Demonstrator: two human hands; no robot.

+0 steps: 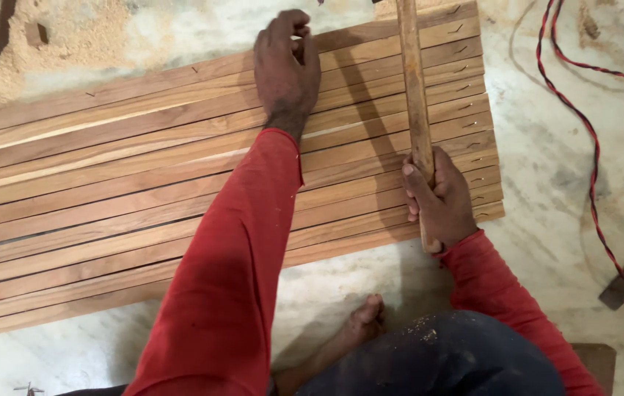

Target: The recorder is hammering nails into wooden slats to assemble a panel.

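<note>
We had left hand (287, 70) pressed flat, fingers curled, on row of reddish-brown wooden slats (106, 191) lying on pale floor (554, 169). Right hand (440, 202) grip clamped around long wooden stick (414, 95) standing across slats.

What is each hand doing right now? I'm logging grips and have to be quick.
Left hand: fingers curled, pressing on the far wooden slats; holding nothing that shows.
Right hand: closed around a wooden handle.
</note>
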